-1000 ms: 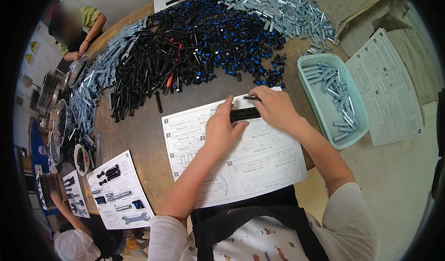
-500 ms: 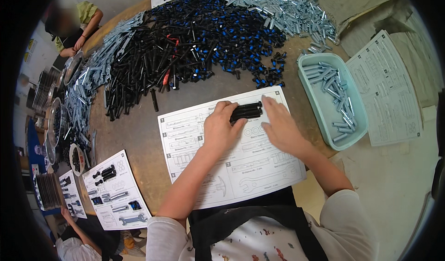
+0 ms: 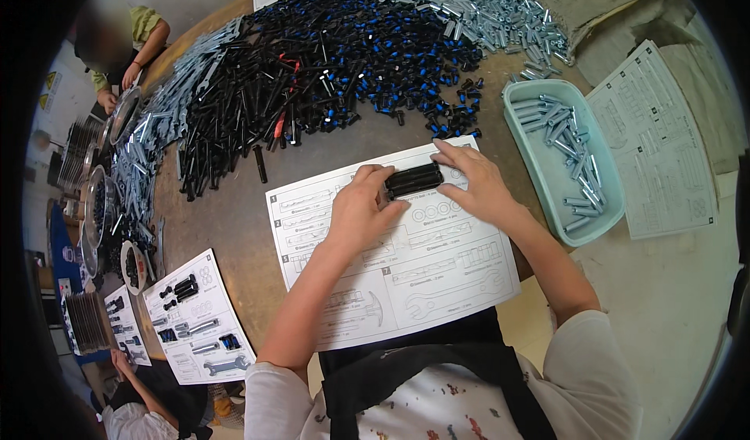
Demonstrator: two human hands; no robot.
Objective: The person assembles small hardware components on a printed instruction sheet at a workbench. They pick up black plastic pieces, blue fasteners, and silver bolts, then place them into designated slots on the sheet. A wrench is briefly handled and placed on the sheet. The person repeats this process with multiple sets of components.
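Note:
A row of long black bolts [image 3: 414,180] lies side by side on a printed sheet [image 3: 351,315] with line drawings of hardware. My left hand [image 3: 361,209] grips the left ends of the bolts, fingers above and thumb below. At their right ends, my right hand [image 3: 478,184] is curled round with fingertips and thumb pressing in. The parts of the bolts under my fingertips are hidden.
Across the far side spreads a heap of black bolts [image 3: 234,119], blue-banded bolts [image 3: 406,65], metal sleeves [image 3: 484,10] and wrenches [image 3: 187,69]. A pale green tub [image 3: 574,233] of sleeves stands at right. Filled sheets [image 3: 176,362] lie at left, near other people at work.
My right hand has closed in from the right onto the bolt ends. The bolts now lie in a more even, flatter row. My left hand stays at their left ends.

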